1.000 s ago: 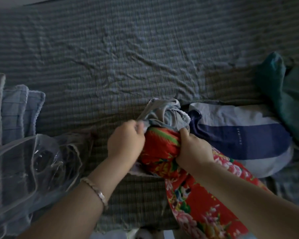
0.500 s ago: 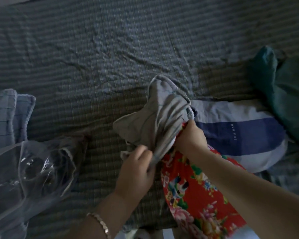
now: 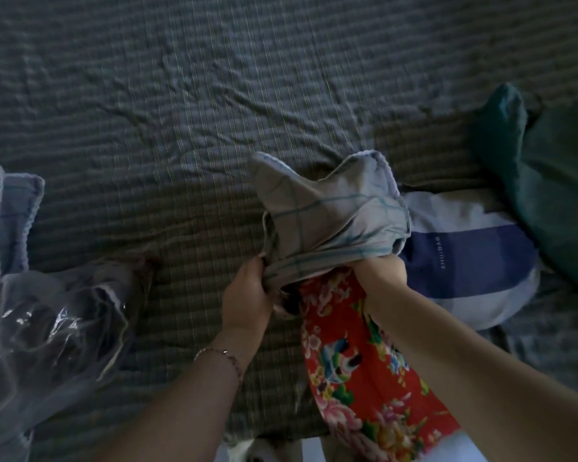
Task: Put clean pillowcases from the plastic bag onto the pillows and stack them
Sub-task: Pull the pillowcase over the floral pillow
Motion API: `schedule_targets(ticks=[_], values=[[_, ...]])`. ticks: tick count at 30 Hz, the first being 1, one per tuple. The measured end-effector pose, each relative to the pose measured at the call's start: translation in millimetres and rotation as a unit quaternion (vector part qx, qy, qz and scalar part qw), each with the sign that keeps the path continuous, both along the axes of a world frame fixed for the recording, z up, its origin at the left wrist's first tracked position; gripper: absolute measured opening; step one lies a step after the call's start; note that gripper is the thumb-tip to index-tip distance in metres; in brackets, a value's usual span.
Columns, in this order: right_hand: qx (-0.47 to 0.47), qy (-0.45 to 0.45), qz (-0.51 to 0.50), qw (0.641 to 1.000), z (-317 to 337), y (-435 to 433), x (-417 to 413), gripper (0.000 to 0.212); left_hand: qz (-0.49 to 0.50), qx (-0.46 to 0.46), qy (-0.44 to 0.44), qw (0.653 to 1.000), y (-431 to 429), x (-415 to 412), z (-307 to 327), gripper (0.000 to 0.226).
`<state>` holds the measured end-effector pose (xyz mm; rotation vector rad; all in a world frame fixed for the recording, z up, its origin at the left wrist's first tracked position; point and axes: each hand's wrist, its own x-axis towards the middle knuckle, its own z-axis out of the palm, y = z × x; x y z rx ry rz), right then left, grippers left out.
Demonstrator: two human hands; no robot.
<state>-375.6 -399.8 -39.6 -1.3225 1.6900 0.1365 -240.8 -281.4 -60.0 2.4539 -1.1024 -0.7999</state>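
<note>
A grey checked pillowcase (image 3: pixel 327 215) covers the far end of a red floral pillow (image 3: pixel 357 361) that runs from the bed's near edge toward the middle. My left hand (image 3: pixel 247 295) grips the pillowcase's bunched left edge. On the right edge, my right hand (image 3: pixel 381 271) grips the cloth against the pillow's top. A white pillow with a blue band (image 3: pixel 464 258) lies just right of them. The clear plastic bag (image 3: pixel 47 328) sits crumpled at the lower left.
Folded blue checked cloth (image 3: pixel 7 215) lies at the left edge behind the bag. A dark green cloth (image 3: pixel 548 181) is heaped at the right. The striped grey bed sheet (image 3: pixel 214 95) stretches wrinkled across the far half.
The pillowcase has been spread wider and pulled over the red pillow's end. My left hand moved up and left along the opening, while my right hand stayed at the pillow's top.
</note>
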Motion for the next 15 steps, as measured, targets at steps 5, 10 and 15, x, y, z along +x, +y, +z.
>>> schedule_targets(ticks=[5,10,15], values=[[0.053,-0.026,-0.16,0.985,6,-8,10,0.041,-0.342,0.169,-0.096,0.919,15,-32,27,0.036],[0.025,-0.028,-0.106,0.994,-7,5,43,0.039,-0.225,-0.113,-0.084,0.964,10,-11,39,0.022],[0.038,-0.09,0.29,0.952,-32,43,39,0.063,0.082,0.042,0.155,0.984,-17,-3,22,0.013]])
